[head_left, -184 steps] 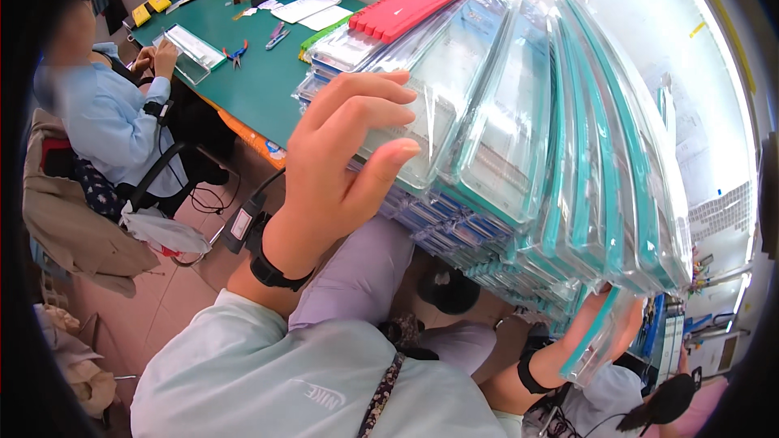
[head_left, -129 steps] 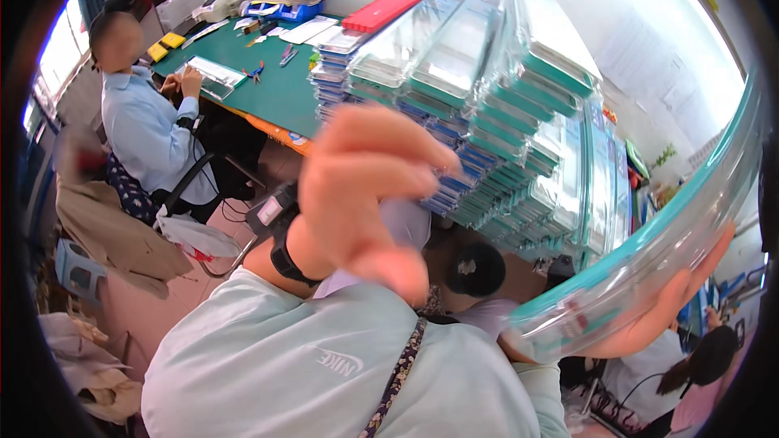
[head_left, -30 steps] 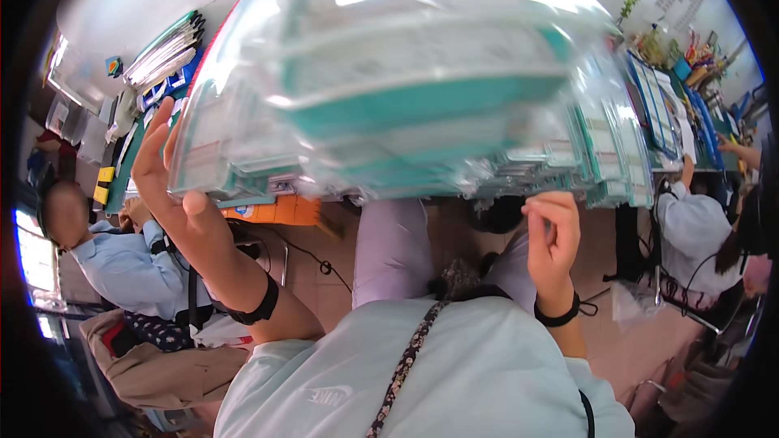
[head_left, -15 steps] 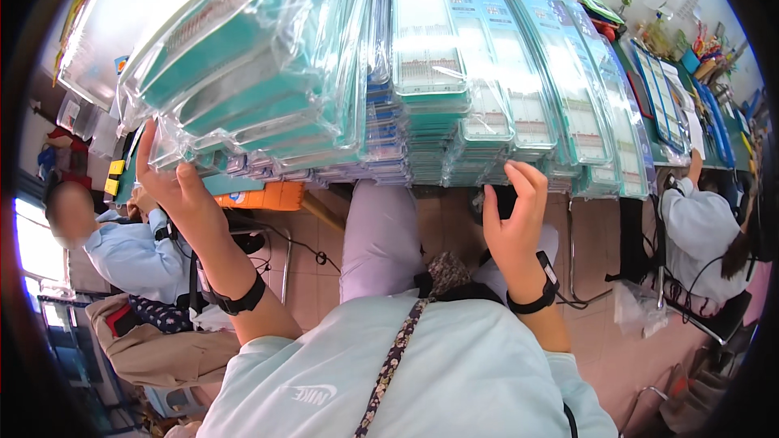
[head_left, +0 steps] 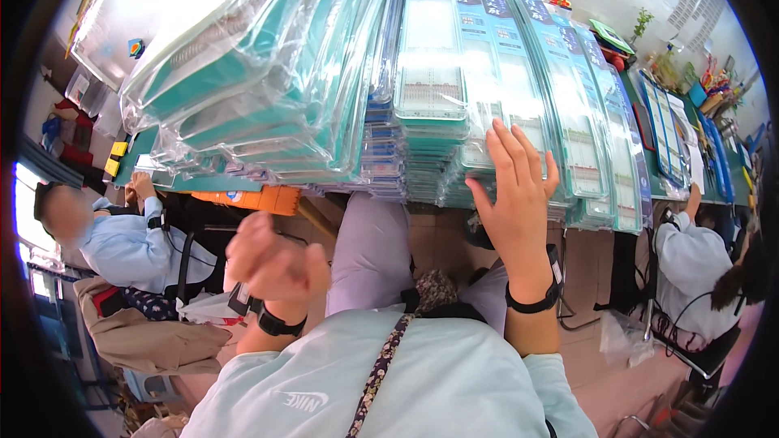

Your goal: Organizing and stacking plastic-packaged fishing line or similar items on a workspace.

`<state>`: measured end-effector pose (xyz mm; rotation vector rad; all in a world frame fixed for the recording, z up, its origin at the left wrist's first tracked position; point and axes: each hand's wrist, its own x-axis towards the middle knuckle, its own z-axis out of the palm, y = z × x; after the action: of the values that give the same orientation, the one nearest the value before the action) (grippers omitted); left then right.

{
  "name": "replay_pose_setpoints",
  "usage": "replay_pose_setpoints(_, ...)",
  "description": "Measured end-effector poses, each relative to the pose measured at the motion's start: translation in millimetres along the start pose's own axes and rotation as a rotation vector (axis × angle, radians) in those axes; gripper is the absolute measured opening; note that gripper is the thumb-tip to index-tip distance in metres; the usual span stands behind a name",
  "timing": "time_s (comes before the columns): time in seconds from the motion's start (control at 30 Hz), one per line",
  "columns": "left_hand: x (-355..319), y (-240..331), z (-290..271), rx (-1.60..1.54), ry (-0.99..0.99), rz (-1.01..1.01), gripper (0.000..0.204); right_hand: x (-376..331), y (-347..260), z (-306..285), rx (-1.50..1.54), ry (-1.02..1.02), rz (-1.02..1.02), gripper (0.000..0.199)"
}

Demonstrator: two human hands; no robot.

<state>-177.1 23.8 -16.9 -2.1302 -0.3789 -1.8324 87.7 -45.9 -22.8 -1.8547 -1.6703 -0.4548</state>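
My right hand (head_left: 515, 186), fingers spread, rests over the near ends of the stacked slim cases (head_left: 430, 57), which have clear fronts, teal edges and blue printed headers. Its fingertips appear to touch a case in the middle stacks. My left hand (head_left: 277, 264) is smeared by motion, raised in front of my torso and below the table edge; its fingers look partly curled, and I see nothing in them. Just beyond it stands a pile of larger teal packs (head_left: 251, 105) in crinkled clear plastic bags. Bluish packs (head_left: 383, 142) are stacked between the bagged pile and the cases.
An orange box (head_left: 256, 199) sits below the table edge on the left. Blue-edged trays (head_left: 661, 109) and a pen holder (head_left: 698, 95) are on the green table at right. One person (head_left: 138, 243) sits at left, another (head_left: 698, 259) at right.
My left hand has left the corner of the bagged pile and come back toward my body. My right hand has moved forward from the stack's near edge onto the cases.
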Motion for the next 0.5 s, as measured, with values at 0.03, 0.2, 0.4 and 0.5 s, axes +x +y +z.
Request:
replay_pose_setpoints(0.03, -1.7, 5.1, 2.5, 0.013, -0.042, -0.028, 0.037, -0.9, 0.4, 0.6, 0.017, -0.012, 0.006, 0.068)
replay_pose_setpoints(0.2, -12.1, 9.2, 32.0, -0.187, -0.353, 0.029, 0.030, -5.4, 2.8, 14.3, 0.039, 0.045, -0.024, 0.072)
replay_pose_setpoints(0.4, -6.5, 18.1, 73.0, -0.049, -0.519, 0.032, 0.039, -20.2, 5.2, 24.9, -0.054, 0.090, -0.030, 0.070)
replay_pose_setpoints(0.5, 0.3, 16.3, 87.8, -0.082, -0.435, 0.119, 0.040, -21.1, 9.1, 25.9, -0.070, 0.124, -0.061, 0.064)
